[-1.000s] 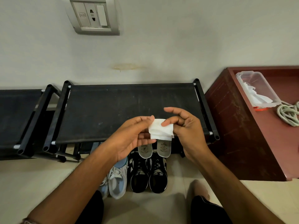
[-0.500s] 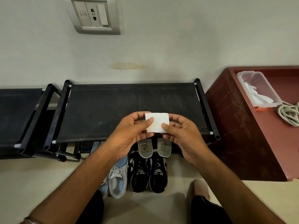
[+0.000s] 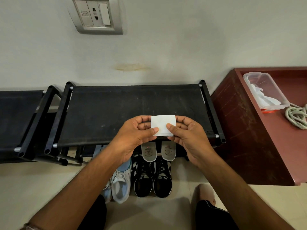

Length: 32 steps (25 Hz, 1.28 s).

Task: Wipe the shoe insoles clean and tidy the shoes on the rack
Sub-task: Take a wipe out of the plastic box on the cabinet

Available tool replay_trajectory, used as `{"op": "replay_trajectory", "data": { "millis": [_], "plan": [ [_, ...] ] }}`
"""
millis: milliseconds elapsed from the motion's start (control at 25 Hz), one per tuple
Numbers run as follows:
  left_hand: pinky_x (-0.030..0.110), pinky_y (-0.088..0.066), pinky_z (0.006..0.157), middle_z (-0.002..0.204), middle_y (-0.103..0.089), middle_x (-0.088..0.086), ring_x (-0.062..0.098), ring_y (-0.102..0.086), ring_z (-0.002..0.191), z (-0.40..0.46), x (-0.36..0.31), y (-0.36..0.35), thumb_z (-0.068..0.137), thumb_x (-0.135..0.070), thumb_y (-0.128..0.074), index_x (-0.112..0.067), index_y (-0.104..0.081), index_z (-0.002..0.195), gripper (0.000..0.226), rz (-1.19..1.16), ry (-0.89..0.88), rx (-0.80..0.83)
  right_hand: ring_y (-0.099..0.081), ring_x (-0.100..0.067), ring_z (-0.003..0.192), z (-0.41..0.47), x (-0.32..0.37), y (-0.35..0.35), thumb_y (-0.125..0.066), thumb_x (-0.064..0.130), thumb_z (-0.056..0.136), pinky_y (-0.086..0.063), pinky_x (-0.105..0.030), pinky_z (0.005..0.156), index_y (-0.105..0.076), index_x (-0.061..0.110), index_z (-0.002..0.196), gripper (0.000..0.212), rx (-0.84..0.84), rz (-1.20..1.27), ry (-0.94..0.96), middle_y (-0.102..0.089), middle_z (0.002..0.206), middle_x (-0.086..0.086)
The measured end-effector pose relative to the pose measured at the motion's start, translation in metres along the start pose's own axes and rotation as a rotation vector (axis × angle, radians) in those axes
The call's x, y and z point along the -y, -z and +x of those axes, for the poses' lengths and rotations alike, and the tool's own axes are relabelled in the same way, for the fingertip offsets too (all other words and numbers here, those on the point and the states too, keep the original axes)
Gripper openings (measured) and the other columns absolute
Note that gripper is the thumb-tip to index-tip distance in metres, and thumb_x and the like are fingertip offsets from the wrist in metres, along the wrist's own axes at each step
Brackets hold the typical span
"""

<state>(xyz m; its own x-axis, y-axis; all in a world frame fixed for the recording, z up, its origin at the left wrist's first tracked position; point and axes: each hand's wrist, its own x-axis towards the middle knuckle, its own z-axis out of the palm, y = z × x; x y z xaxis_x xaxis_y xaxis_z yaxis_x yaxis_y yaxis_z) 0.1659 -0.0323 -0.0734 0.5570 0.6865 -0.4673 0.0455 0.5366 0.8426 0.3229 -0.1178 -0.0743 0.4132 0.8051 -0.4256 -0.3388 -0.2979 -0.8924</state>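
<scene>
A folded white wipe (image 3: 162, 125) is held flat between both hands above the front edge of the black shoe rack (image 3: 116, 113). My left hand (image 3: 134, 138) pinches its left side and my right hand (image 3: 189, 138) pinches its right side, thumbs on top. Below them, two grey insoles (image 3: 157, 151) stick out of a pair of black sneakers (image 3: 152, 178) standing on the floor. A pair of white and light blue sneakers (image 3: 120, 185) stands to their left, partly hidden by my left forearm.
A second black rack (image 3: 18, 118) stands at the left. A reddish-brown cabinet (image 3: 249, 130) at the right carries a clear plastic box (image 3: 264, 90) with white wipes and a coiled pale cord (image 3: 297, 116). A wall socket (image 3: 96, 15) is above. My knees are at the bottom.
The crumpled wipe has been folded into a neat flat rectangle. Both hands have settled level on either side of it.
</scene>
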Motion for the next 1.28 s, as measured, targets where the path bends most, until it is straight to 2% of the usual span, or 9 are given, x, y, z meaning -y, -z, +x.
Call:
{"op": "replay_trajectory", "data": {
  "millis": [240,400,560,680,800,1000,1160,1280],
  "plan": [
    [0.029,-0.061,0.076,0.102,-0.075,0.013,0.023,-0.073,0.094,-0.002,0.002,-0.002,0.085,-0.002,-0.07,-0.007,-0.069,0.112,0.027,0.053,0.0,0.026,-0.073,-0.023,0.086,-0.001,0.001,-0.001,-0.072,0.005,0.083,-0.058,-0.03,0.069,-0.067,0.004,0.108,0.025,0.036,0.099,-0.093,-0.075,0.096,-0.011],
    [0.027,-0.061,0.069,0.1,-0.075,0.014,0.022,-0.074,0.091,-0.002,0.002,-0.001,0.087,-0.006,-0.07,-0.006,-0.07,0.109,0.022,0.066,0.005,-0.012,-0.072,-0.023,0.083,-0.002,0.003,0.0,-0.073,0.004,0.08,-0.06,-0.036,0.075,-0.07,0.004,0.099,0.02,0.026,0.052,-0.061,-0.075,0.09,-0.011],
    [0.027,-0.062,0.068,0.094,-0.075,0.012,0.019,-0.074,0.085,-0.002,0.0,0.001,0.086,-0.004,-0.071,-0.004,-0.07,0.105,0.02,0.042,0.02,-0.057,-0.067,-0.026,0.085,0.0,0.005,0.003,-0.079,0.013,0.069,-0.052,-0.042,0.081,-0.072,0.007,0.093,0.026,0.001,0.032,-0.041,-0.073,0.092,-0.014],
    [0.028,-0.062,0.069,0.096,-0.075,0.013,0.019,-0.074,0.086,-0.002,-0.001,0.002,0.085,-0.005,-0.071,-0.004,-0.069,0.107,0.022,0.006,0.032,-0.048,-0.069,-0.025,0.091,0.0,0.003,0.002,-0.077,0.02,0.069,-0.053,-0.037,0.081,-0.071,0.008,0.1,0.034,0.041,0.124,-0.098,-0.074,0.1,-0.012],
    [0.027,-0.061,0.069,0.098,-0.076,0.012,0.019,-0.074,0.088,-0.002,0.0,0.001,0.087,-0.007,-0.07,-0.005,-0.069,0.107,0.02,0.04,0.034,-0.017,-0.072,-0.023,0.095,-0.001,0.002,-0.002,-0.073,0.018,0.076,-0.058,-0.032,0.079,-0.07,0.004,0.109,0.036,0.108,0.149,-0.161,-0.074,0.104,-0.013],
    [0.026,-0.061,0.069,0.092,-0.075,0.012,0.017,-0.072,0.08,-0.003,0.0,0.004,0.088,-0.011,-0.07,-0.004,-0.07,0.103,0.016,0.061,0.034,-0.055,-0.072,-0.025,0.094,-0.002,0.004,-0.002,-0.074,0.018,0.074,-0.06,-0.034,0.077,-0.067,0.0,0.108,0.039,0.059,0.148,-0.176,-0.073,0.104,-0.016],
    [0.026,-0.061,0.071,0.091,-0.076,0.011,0.016,-0.072,0.077,-0.009,0.003,0.009,0.092,-0.009,-0.065,-0.005,-0.071,0.103,0.014,0.019,0.079,-0.056,-0.072,-0.024,0.085,-0.002,0.009,0.003,-0.068,0.013,0.086,-0.061,-0.034,0.067,-0.066,0.006,0.101,0.016,-0.048,0.281,-0.187,-0.074,0.096,-0.012],
    [0.026,-0.062,0.069,0.086,-0.075,0.009,0.016,-0.071,0.073,-0.016,0.005,0.012,0.089,-0.017,-0.069,-0.006,-0.071,0.1,0.016,0.009,0.103,-0.045,-0.071,-0.024,0.086,-0.007,0.01,0.005,-0.068,0.009,0.087,-0.061,-0.032,0.066,-0.066,0.007,0.097,0.01,-0.102,0.296,-0.174,-0.072,0.096,-0.011]
  ]
}}
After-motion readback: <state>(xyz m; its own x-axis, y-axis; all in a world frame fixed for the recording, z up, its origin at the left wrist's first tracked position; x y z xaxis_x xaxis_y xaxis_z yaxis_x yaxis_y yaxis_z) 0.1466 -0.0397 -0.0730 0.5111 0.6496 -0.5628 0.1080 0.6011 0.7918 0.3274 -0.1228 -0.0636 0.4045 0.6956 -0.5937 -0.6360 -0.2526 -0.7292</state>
